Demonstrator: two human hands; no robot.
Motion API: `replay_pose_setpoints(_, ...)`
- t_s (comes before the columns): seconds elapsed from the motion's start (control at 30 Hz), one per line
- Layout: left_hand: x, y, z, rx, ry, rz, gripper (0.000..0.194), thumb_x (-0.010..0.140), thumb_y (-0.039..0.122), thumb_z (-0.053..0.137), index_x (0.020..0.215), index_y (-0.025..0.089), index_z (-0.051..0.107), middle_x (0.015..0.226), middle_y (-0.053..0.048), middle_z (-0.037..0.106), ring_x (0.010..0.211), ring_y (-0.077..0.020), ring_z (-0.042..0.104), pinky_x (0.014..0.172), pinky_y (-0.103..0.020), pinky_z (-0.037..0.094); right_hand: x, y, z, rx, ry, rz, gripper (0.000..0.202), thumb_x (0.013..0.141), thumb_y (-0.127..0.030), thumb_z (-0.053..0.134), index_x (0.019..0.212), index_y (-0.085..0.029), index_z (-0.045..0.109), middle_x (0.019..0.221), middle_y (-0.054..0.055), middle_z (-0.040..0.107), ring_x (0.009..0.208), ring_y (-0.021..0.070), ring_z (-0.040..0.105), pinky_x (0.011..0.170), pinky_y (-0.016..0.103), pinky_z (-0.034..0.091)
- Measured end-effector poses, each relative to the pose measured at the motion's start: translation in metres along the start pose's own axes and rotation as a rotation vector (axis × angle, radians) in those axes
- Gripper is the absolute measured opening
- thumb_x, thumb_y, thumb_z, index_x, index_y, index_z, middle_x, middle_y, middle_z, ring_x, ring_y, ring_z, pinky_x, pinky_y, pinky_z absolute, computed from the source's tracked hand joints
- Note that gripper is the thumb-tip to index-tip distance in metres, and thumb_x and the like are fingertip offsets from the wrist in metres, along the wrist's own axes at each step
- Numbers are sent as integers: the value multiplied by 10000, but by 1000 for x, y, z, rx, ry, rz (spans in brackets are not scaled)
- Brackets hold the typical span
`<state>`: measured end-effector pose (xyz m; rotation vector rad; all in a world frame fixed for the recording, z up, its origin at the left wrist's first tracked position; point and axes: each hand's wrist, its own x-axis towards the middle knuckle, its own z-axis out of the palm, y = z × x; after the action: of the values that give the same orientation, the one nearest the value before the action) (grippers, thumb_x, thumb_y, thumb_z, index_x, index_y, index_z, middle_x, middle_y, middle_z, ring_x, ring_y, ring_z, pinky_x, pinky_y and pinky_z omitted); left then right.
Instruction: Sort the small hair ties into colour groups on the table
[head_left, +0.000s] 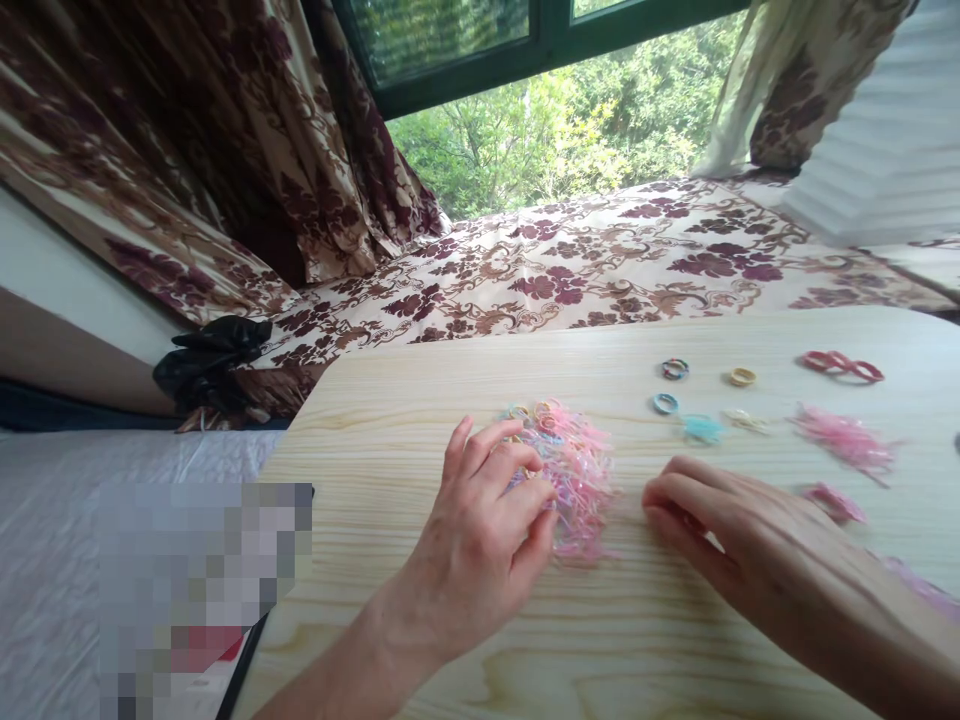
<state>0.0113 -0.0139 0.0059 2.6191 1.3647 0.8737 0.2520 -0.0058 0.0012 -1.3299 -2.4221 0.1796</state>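
A mixed pile of small elastic bands (581,470), mostly pink with some lilac, blue and yellow, lies on the wooden table. My left hand (487,500) rests at the pile's left side, its fingers apart and loosely curled over the edge. To the right of the pile, my right hand (720,525) is closed in a pinch close to the tabletop. Whatever is between its fingers is hidden. Beyond that hand are a turquoise bunch of bands (703,429), a pale yellow bunch (745,421) and a pink bunch (851,438).
Farther back on the table (420,400) lie a multicoloured ring (675,369), a yellow ring (742,377), a light-blue ring (665,403) and red rings (840,365). A pink clump (835,502) and lilac bands (919,580) lie by my right forearm. A flowered cloth (555,285) covers the ledge behind.
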Motion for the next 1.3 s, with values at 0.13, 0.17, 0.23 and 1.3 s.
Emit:
replay_pose_setpoints(0.13,2,-8,5,3,89,-32,151,867,140,595,975,217,667,1049,-50,668,1250,-253,510,1157,-536,291,4,6,-1,21,6,55,369,965,-329,369,671,-227,566,669,24,606,555,136,589,479,258,380)
replay_pose_setpoints(0.17,4,-10,7,10,120,-56,164,860,131,597,979,219,668,1048,-47,667,1249,-252,507,1160,-541,284,6,8,-2,26,10,79,361,963,-327,368,694,-226,586,688,29,621,565,139,597,486,257,391)
replay_pose_setpoints(0.23,7,-14,7,35,175,-110,181,851,111,589,985,207,666,1044,-53,666,1249,-252,507,1158,-551,282,9,11,-3,47,2,124,332,952,-307,372,745,-223,618,722,33,650,581,145,617,503,255,417)
replay_pose_setpoints(1.3,-76,-23,29,-145,292,-517,311,921,218,514,1230,216,552,1188,-120,598,1214,-280,512,1037,-554,445,-20,-25,25,26,279,326,283,955,-340,455,898,-251,718,874,2,714,681,109,674,583,216,485)
